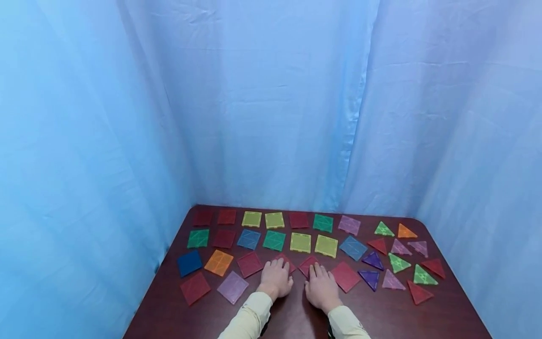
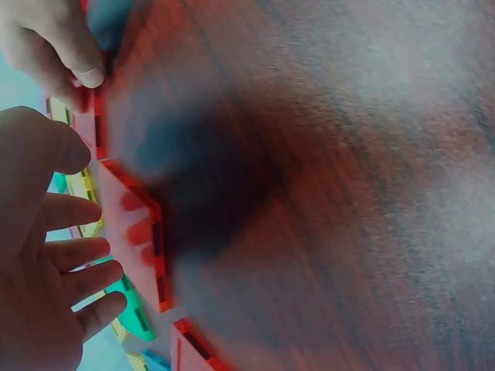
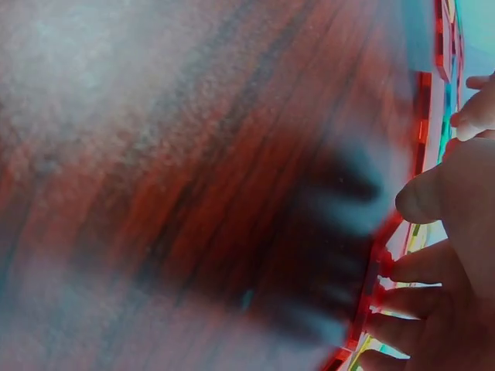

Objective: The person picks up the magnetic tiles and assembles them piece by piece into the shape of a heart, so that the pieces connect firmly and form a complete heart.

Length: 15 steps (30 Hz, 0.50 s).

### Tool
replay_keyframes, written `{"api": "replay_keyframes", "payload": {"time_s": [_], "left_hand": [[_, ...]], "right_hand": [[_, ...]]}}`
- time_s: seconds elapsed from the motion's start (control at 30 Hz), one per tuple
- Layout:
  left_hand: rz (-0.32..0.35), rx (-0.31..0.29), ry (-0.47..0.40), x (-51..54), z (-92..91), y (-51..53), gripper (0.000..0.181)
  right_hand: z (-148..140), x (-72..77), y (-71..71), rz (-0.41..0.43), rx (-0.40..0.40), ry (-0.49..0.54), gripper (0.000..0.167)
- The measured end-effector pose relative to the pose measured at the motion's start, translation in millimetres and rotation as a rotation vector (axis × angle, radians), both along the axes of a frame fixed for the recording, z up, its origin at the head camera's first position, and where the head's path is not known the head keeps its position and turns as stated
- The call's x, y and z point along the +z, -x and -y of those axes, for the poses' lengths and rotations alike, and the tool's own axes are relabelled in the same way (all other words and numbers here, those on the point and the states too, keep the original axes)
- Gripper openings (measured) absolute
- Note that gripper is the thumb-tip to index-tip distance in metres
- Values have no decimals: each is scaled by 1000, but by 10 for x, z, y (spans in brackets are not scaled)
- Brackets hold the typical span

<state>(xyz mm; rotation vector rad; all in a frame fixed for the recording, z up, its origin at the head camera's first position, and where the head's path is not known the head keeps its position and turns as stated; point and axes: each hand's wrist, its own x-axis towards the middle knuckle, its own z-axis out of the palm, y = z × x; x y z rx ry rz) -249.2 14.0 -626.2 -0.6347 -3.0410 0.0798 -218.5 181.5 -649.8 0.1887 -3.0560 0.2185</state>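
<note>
Near the front middle of the table, my left hand [image 1: 276, 278] rests its extended fingertips on a red square tile [image 1: 291, 265], partly covering it. Just right of it, my right hand [image 1: 322, 287] touches another red square tile [image 1: 306, 266] with its fingers. In the left wrist view, the left fingers [image 2: 81, 282] are spread above a red tile [image 2: 139, 239], thumb apart. The right wrist view shows the right fingers [image 3: 410, 301] reaching to a red tile edge [image 3: 362, 301], the thumb clear of it. Both tiles lie flat.
Rows of coloured translucent square tiles, among them yellow [image 1: 300, 242], green [image 1: 274, 240] and orange [image 1: 218, 262], cover the dark wooden table [image 1: 292, 325]. Several triangular tiles [image 1: 399, 263] lie at the right. Blue curtains [image 1: 271, 103] enclose the table's back and sides.
</note>
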Motion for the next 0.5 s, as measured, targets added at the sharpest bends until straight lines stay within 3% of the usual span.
{"api": "replay_keyframes", "payload": {"time_s": [0.23,0.5], "left_hand": [[90,23,2,78,16,-95,52],[137,30,-39,52,39,-122,56]], "right_hand": [[42,13,-2,36,-9,13,61],[47,-9,11,9,-4,10,62]]}}
